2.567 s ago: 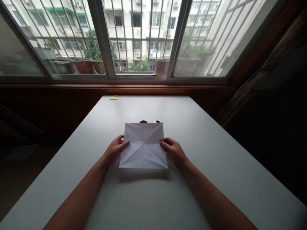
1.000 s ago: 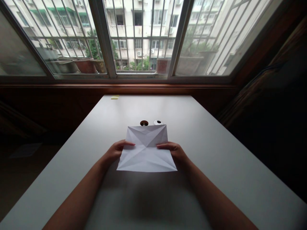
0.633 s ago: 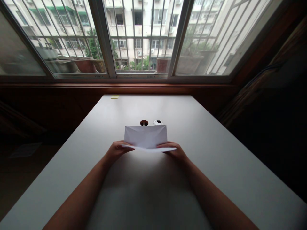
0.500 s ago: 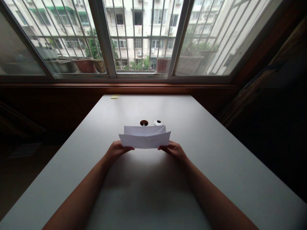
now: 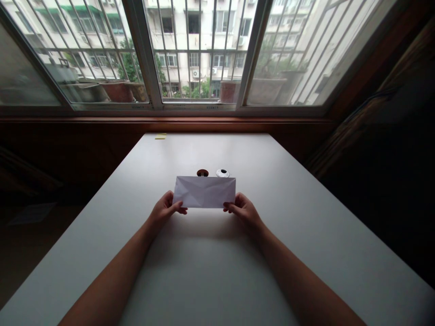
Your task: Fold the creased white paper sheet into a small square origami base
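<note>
A folded sheet of white paper is held up above the table, its long side running left to right. Faint creases cross its front face, which is turned toward me. My left hand pinches the lower left corner, thumb in front and fingers behind. At the lower right corner my right hand grips in the same way, thumb over the front. Most of the fingers are hidden behind the paper.
The white table stretches to the window sill. Just beyond the paper are a round hole in the tabletop and a white ring-shaped cover. Yellow strips lie at the far left edge. A barred window stands behind.
The paper's near flap, raised apart from the back layer before, no longer stands apart; one flat face shows. Both thumbs now lie over its front. The view has shifted slightly.
</note>
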`<state>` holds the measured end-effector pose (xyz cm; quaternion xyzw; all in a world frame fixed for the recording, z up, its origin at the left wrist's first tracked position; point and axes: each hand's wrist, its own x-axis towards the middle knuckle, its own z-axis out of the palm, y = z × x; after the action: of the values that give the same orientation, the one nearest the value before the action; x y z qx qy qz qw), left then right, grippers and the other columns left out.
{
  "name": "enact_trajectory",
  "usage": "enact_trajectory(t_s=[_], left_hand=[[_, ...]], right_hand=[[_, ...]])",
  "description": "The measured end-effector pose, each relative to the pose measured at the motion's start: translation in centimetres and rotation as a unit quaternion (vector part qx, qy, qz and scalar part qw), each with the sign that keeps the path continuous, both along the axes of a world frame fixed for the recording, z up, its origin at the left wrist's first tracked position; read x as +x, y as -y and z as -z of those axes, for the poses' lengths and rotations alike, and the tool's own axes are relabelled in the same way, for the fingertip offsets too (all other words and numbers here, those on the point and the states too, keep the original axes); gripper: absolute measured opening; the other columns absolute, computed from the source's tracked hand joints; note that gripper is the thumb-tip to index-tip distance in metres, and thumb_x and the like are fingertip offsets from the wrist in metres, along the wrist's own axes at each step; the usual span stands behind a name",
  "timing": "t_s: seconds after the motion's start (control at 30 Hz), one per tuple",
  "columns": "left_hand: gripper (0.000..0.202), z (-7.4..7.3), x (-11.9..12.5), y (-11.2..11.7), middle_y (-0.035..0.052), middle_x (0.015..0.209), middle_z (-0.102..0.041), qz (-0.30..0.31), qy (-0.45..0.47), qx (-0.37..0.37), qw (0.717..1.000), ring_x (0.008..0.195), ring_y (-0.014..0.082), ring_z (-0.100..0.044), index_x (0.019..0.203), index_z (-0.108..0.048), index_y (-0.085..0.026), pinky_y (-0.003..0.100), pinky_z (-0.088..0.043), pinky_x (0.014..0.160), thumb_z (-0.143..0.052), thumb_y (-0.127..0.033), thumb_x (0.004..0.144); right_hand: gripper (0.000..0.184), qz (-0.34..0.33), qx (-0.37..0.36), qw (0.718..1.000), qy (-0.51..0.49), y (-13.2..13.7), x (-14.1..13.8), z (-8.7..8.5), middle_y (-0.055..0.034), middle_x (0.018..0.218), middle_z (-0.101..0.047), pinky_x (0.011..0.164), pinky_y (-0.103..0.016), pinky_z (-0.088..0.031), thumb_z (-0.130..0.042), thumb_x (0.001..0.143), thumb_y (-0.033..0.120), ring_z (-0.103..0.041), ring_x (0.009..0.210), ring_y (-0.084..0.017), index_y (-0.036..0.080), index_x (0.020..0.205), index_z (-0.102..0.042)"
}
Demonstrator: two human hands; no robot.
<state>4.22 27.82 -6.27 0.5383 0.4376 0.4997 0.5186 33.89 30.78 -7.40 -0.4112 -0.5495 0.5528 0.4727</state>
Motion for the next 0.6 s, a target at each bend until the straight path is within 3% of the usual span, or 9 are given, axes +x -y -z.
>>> enact_trajectory(t_s=[0.07, 0.17, 0.27, 0.37, 0.43, 0.5, 0.6], left_hand=[[0.037, 0.0, 0.03, 0.07, -0.0021, 0.067, -0.064, -0.014, 0.014, 0.002, 1.0, 0.063, 0.0219, -0.071, 0.083, -0.039, -0.02, 0.032, -0.055, 0.061, -0.072, -0.037, 0.08], [0.042, 0.13, 0.13, 0.08, -0.0078, 0.064, -0.058, -0.046, 0.036, 0.014, 0.998, 0.06, 0.0215, -0.071, 0.089, -0.032, -0.023, 0.031, -0.055, 0.057, -0.072, -0.035, 0.081], [0.042, 0.52, 0.23, -0.04, -0.0076, 0.07, -0.059, -0.059, 0.034, 0.036, 0.997, 0.059, 0.0188, -0.068, 0.101, -0.031, -0.025, 0.033, -0.055, 0.059, -0.068, -0.035, 0.084], [0.039, 0.86, 0.25, -0.03, -0.0057, 0.075, -0.056, -0.106, -0.047, 0.102, 0.988, 0.062, 0.0142, -0.063, 0.113, -0.035, -0.026, 0.03, -0.053, 0.064, -0.064, -0.033, 0.087], [0.039, 0.82, 0.19, 0.1, -0.0008, 0.086, -0.055, -0.172, -0.149, 0.17, 0.959, 0.074, 0.0149, -0.061, 0.118, -0.043, -0.025, 0.03, -0.051, 0.07, -0.065, -0.031, 0.086], [0.039, 0.55, 0.12, 0.28, 0.0055, 0.101, -0.054, -0.231, -0.258, 0.245, 0.906, 0.091, 0.0194, -0.058, 0.119, -0.052, -0.024, 0.034, -0.051, 0.08, -0.068, -0.03, 0.084], [0.036, -0.12, 0.19, 0.58, 0.0095, 0.115, -0.054, -0.224, -0.386, 0.356, 0.821, 0.11, 0.026, -0.051, 0.118, -0.062, -0.026, 0.046, -0.044, 0.098, -0.07, -0.028, 0.083]], right_hand=[[0.038, 0.017, 0.004, 1.0, -0.023, -0.01, -0.09, -0.04, 0.0015, 0.066, -0.064, 0.059, -0.028, -0.044, -0.08, 0.071, 0.04, -0.063, 0.063, -0.017, 0.021, 0.079, -0.047], [0.046, 0.033, 0.009, 0.998, -0.048, 0.0, -0.11, -0.16, 0.0059, 0.066, -0.059, 0.058, -0.028, -0.044, -0.08, 0.071, 0.037, -0.063, 0.062, -0.017, 0.024, 0.096, -0.044], [0.055, 0.032, 0.01, 0.998, -0.056, 0.14, -0.13, -0.34, 0.0082, 0.067, -0.056, 0.059, -0.029, -0.045, -0.077, 0.075, 0.037, -0.063, 0.06, -0.016, 0.026, 0.113, -0.039], [0.055, 0.026, 0.014, 0.998, -0.061, 0.35, -0.2, -0.51, 0.0084, 0.068, -0.055, 0.061, -0.03, -0.046, -0.073, 0.078, 0.036, -0.061, 0.059, -0.015, 0.027, 0.119, -0.036], [0.054, 0.021, 0.015, 0.998, -0.062, 0.41, -0.24, -0.57, 0.0081, 0.069, -0.055, 0.062, -0.029, -0.046, -0.072, 0.079, 0.035, -0.061, 0.06, -0.015, 0.028, 0.12, -0.037], [0.053, 0.018, 0.011, 0.998, -0.062, 0.4, -0.22, -0.58, 0.0076, 0.069, -0.057, 0.061, -0.029, -0.045, -0.072, 0.079, 0.035, -0.061, 0.06, -0.015, 0.028, 0.119, -0.039], [0.051, 0.011, 0.0, 0.998, -0.058, 0.32, -0.12, -0.56, 0.007, 0.07, -0.058, 0.061, -0.029, -0.045, -0.074, 0.077, 0.037, -0.061, 0.06, -0.015, 0.027, 0.117, -0.043]])
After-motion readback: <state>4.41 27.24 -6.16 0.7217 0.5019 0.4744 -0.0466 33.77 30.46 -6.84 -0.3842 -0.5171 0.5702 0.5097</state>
